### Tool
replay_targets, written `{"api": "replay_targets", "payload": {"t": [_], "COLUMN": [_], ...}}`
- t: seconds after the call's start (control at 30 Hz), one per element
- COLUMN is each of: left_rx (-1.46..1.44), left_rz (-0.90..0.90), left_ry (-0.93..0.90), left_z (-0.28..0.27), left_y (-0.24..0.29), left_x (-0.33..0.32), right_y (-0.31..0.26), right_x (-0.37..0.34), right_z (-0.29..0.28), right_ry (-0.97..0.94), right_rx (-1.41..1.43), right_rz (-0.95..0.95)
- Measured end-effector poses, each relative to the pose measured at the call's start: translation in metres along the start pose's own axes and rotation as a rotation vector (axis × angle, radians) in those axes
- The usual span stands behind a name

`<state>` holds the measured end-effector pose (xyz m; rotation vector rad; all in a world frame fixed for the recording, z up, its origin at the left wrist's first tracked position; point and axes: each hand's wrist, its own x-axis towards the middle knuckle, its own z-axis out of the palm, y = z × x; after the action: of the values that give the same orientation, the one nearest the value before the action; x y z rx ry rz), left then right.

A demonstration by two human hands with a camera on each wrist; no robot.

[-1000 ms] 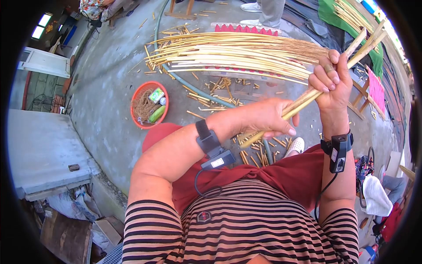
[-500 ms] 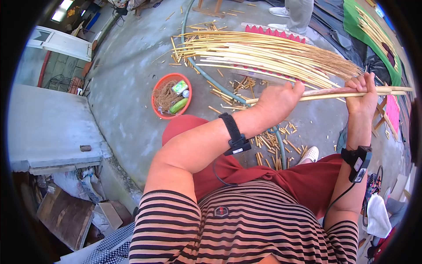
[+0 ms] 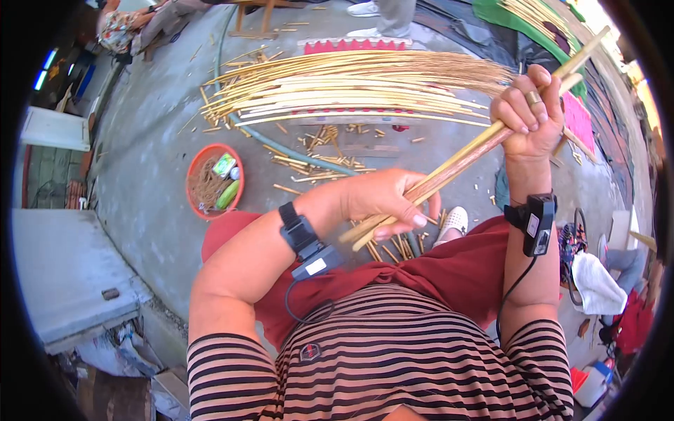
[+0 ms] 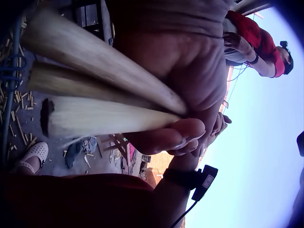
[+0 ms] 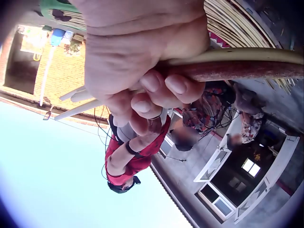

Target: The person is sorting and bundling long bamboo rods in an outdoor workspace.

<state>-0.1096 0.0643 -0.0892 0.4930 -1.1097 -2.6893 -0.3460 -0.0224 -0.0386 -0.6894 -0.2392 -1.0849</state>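
Observation:
Both hands hold a small bundle of thick pale stalks (image 3: 456, 165), one of them reddish-brown, slanting up to the right in front of the body. My left hand (image 3: 382, 198) grips it near its lower end, thumb along the near side. Three cut ends (image 4: 109, 116) stick out of that hand in the left wrist view. Higher up, my right hand (image 3: 528, 116) wraps its curled fingers round the stalks, whose tips extend past the fist. In the right wrist view the fingers (image 5: 175, 85) close round the reddish-brown stalk (image 5: 237, 70).
A long pile of stalks with brushy ends (image 3: 337, 88) lies on a pink-edged support (image 3: 358, 45) ahead. An orange basin (image 3: 191, 184) with fibre and a green object stands left. A hose (image 3: 281, 148) and cut stalk pieces (image 3: 326, 144) litter the concrete. Other people are nearby.
The bundle has swung from slanting to nearly level and back to slanting, its left end dropping towards the lap. The left hand rose, then came down; both hands keep hold.

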Motion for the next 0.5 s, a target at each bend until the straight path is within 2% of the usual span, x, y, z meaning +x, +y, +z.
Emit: {"api": "replay_targets", "payload": {"t": [0.03, 0.1, 0.23, 0.33, 0.43, 0.5], "left_rx": [-0.014, -0.039, 0.451, 1.092, 1.124, 1.115], "left_rz": [-0.002, -0.002, 0.098, 0.452, 0.363, 0.340], "left_ry": [-0.018, -0.040, 0.491, 0.791, 0.892, 0.918], "left_z": [0.001, 0.000, -0.005, -0.014, -0.008, 0.004], "left_y": [-0.001, -0.001, -0.007, -0.024, -0.021, -0.011], "left_x": [0.000, 0.002, 0.020, 0.035, 0.037, 0.040], "right_y": [0.000, -0.002, 0.001, 0.006, 0.017, 0.035], "right_x": [0.001, 0.000, 0.000, -0.002, -0.002, -0.002], "right_z": [0.001, 0.005, 0.004, 0.002, 0.001, 0.003], "right_ry": [-0.032, 0.086, 0.415, 0.590, 0.765, 0.857], "right_rx": [0.021, -0.062, -0.263, -0.362, -0.422, -0.502], "right_rz": [-0.003, -0.037, -0.154, -0.263, -0.402, -0.386]}}
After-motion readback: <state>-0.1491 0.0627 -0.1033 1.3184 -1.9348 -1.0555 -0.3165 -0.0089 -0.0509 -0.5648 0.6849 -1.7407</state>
